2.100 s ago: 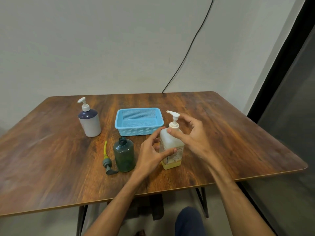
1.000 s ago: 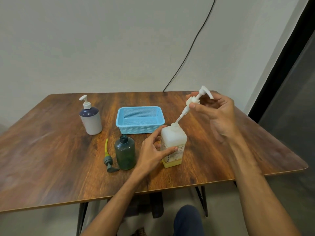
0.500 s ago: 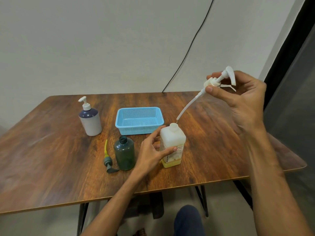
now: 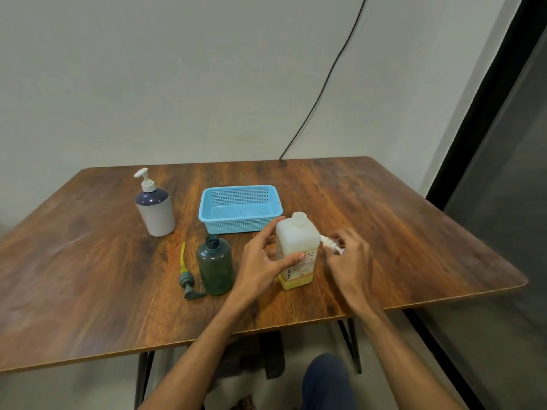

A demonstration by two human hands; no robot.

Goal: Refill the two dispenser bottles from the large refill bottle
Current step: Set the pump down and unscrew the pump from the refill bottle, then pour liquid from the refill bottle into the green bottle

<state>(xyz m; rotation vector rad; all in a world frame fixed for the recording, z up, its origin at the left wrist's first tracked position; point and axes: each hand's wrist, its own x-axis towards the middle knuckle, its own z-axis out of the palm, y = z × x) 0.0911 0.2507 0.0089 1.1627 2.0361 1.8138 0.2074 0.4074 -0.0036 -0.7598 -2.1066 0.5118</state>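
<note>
The large white refill bottle [image 4: 297, 247] stands upright near the table's front with its neck uncapped and a little yellow liquid at the bottom. My left hand [image 4: 262, 261] grips its left side. My right hand [image 4: 350, 264] holds the bottle's white pump [image 4: 331, 244] low beside the bottle's right side, close to the tabletop. An open dark green dispenser bottle [image 4: 215, 265] stands left of my left hand, and its grey pump with a yellow tube [image 4: 186, 275] lies on the table beside it. A white and navy dispenser bottle [image 4: 155, 207] with its pump on stands at the back left.
A light blue perforated basket [image 4: 207, 216] sits behind the refill bottle at the middle of the wooden table [image 4: 88, 276]. A black cable [image 4: 322, 81] runs down the wall to the table's back edge. The table's right edge lies near a dark door frame [image 4: 485, 93].
My right hand unscrewed the white pump, drew it up and out of the refill bottle, then brought it down beside the bottle's right side. My left hand stayed on the bottle.
</note>
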